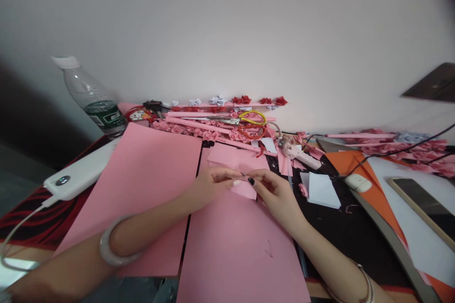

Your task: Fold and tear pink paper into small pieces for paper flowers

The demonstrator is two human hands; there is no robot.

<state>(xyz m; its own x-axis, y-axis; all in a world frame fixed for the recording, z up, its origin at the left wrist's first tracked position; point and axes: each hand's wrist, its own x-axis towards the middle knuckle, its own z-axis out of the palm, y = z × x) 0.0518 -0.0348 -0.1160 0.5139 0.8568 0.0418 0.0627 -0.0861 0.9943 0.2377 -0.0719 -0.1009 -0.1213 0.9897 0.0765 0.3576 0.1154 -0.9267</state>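
Observation:
My left hand (209, 188) and my right hand (276, 194) meet over the middle of the desk, thumbs and fingertips pinching a small piece of pink paper (245, 190). Its upper edge is partly hidden by my fingers. Beneath them a large pink sheet (238, 251) lies flat, with a thin wire-like bit (269, 248) on it. Just beyond my fingertips are smaller pink paper pieces (223, 154). Another large pink sheet (152, 175) lies under my left forearm.
Scissors (252, 118) with yellow and red handles lie among pink paper rolls and paper flowers at the wall. A pink glue gun (300, 154) and white paper squares (323, 189) are to the right, with a phone (426, 206). Left stand a bottle (95, 99) and white power bank (80, 173).

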